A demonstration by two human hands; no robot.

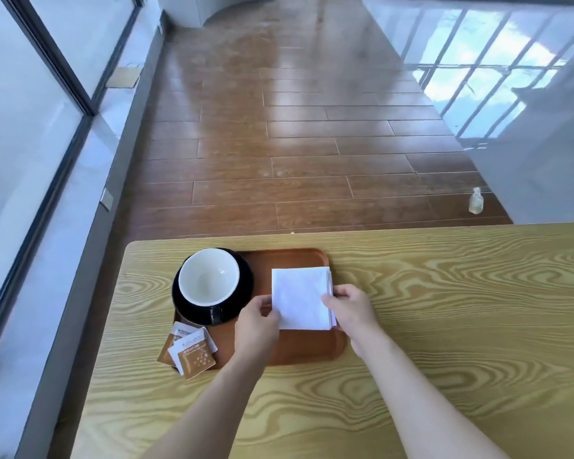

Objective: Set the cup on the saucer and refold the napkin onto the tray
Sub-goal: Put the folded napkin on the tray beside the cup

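Observation:
A black cup point(208, 282) with a white inside stands upright on the black saucer point(242, 293) at the left end of the brown tray point(299, 349). The white napkin point(300, 294), folded into a square, lies on the right half of the tray. My left hand point(256, 326) pinches the napkin's near left edge. My right hand point(352, 309) pinches its right edge near the stacked fold layers.
Three brown and white sachets point(189, 351) lie fanned over the tray's near left corner. The tray sits on a wood-grain table point(444, 309) close to its far and left edges. A small bottle point(476, 201) stands on the floor beyond.

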